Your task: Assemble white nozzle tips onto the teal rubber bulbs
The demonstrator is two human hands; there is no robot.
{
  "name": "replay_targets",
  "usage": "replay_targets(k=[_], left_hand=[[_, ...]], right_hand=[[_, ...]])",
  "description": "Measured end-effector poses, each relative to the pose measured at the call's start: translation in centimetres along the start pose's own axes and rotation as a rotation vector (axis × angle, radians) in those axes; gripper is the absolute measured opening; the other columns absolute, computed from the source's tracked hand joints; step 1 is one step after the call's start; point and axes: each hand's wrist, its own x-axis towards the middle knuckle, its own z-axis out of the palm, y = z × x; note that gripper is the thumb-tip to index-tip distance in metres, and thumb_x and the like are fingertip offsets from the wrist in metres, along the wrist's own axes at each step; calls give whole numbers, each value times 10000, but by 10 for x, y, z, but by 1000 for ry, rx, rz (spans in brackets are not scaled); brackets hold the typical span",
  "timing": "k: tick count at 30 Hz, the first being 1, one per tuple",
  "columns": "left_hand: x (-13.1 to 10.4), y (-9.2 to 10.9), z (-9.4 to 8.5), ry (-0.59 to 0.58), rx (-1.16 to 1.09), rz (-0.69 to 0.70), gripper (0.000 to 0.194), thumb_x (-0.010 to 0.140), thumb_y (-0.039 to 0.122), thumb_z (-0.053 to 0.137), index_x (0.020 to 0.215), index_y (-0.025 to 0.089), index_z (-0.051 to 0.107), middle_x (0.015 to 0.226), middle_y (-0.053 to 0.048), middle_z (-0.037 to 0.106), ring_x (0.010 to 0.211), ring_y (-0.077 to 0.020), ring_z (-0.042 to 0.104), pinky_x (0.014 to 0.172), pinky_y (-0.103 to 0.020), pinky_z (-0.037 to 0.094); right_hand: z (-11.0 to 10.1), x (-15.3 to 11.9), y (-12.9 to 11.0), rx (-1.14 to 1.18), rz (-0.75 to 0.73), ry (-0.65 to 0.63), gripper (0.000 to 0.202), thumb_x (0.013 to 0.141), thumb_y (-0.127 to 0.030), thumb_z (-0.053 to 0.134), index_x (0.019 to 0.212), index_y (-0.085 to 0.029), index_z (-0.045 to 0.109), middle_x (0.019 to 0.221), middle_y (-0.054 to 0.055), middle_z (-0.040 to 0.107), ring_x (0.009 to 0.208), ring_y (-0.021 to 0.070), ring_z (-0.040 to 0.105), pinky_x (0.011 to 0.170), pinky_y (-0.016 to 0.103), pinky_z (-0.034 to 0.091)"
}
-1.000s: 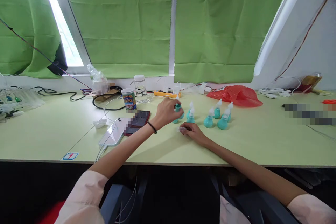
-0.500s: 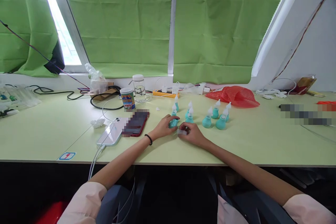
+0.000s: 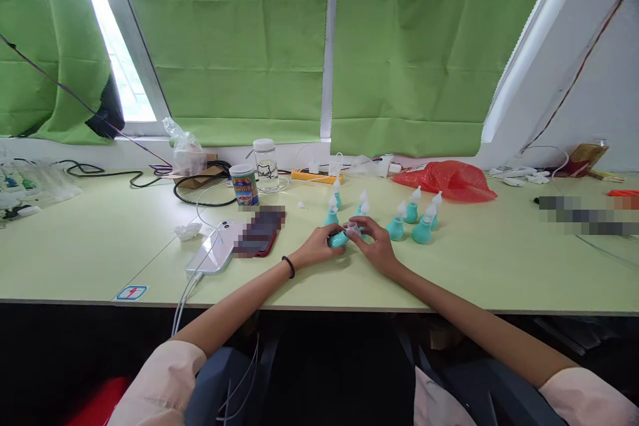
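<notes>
Your left hand (image 3: 322, 243) grips a teal bulb (image 3: 338, 240) in from the middle of the surface's (image 3: 449, 283) front edge, its long axis tipped so the neck end leans toward your right hand (image 3: 375, 244). That right hand pinches a clear piece (image 3: 353, 227) just beside the neck, on the bulb's right and slightly nearer the back edge; whether they touch, I cannot tell. Other bulbs (image 3: 422, 233) stand upright toward the back and right edges.

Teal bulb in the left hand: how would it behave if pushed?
On its side, the teal bulb would probably roll: its body is rounded. Upright, it may stay put, as similar bulbs stand nearby. Likely light: it's small against the left hand.
</notes>
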Motion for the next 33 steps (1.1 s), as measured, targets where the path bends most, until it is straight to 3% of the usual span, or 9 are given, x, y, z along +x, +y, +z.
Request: replay_targets(k=[4,7,9,12,17,29,33], left_hand=[[2,0,2,-107,-105,-16,306,653,246,504,939,143,541,884,-25,563,781,-158,494,700,-254,384],[4,-3,2,-131,-186,-3,273,669,190,470,928,149,547,903,-22,561,826,-165,487,734,-259,377],[5,-4,3,-122,-197,-3,278,676,189,466,942,154,538,908,-20,557,820,-161,484,723,-255,378],[3,-3,4,-101,-155,-26,281,687,276,489,932,145,534,835,-9,556,749,-147,483,674,-246,380],[0,4,6,-72,-116,24,351,717,400,464,955,149,523,829,-5,555,720,-131,475,654,-232,374],[-1,8,8,-44,-114,61,344,734,388,446,956,142,538,853,-16,577,739,-140,484,652,-220,375],[1,4,7,53,-137,46,328,740,382,429,911,127,546,814,-17,573,699,-124,476,631,-206,371]], right_hand=[[0,1,-1,184,32,31,241,708,-323,530,886,-207,415,844,58,604,794,171,568,670,312,455],[1,1,0,274,64,-40,260,674,-322,566,841,-210,401,830,57,611,793,176,579,628,300,477],[1,0,1,295,85,-70,276,652,-315,591,820,-211,397,837,60,614,790,181,587,616,299,486],[0,-1,0,309,96,-12,297,631,-308,613,805,-213,392,844,63,618,817,197,588,627,311,494],[1,-2,-6,239,71,45,294,638,-348,603,784,-215,385,852,66,620,904,218,559,756,366,452],[4,-5,-5,208,-19,59,251,663,-313,592,804,-203,417,920,51,535,892,204,561,757,331,450],[1,-6,1,187,-44,37,216,665,-264,593,796,-195,435,829,33,549,817,188,578,697,315,478]])
